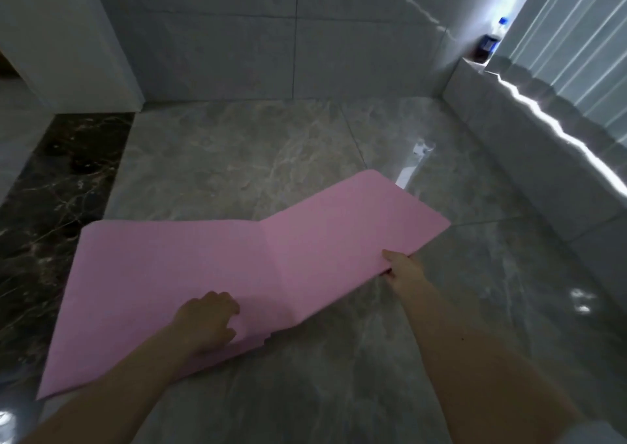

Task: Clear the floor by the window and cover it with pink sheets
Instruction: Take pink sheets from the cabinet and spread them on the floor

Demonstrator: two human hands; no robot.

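Head view shows one pink sheet (210, 274) held low over the grey tiled floor (258, 158), its left half lying near the dark marble strip (57, 189) and its right half angled up toward the window ledge (529, 158). The left hand (205, 323) grips the near edge with fingers curled over the top face; the right hand (403, 268) pinches the near right corner. A fold line crosses the sheet at mid-length. Risk, as a judgement: the sheet may settle askew to the ledge and wall, leaving bare tile at the far corner, because the two halves sit at different angles; the crease may also spring up if released before it is pressed flat. The polished floor probably lets the sheet slide. A small clear wrapper-like item (419, 158) lies on the floor near the ledge, in the area to be covered, and may end up trapped beneath. A bottle (492, 41) stands at the far end of the ledge, well apart.
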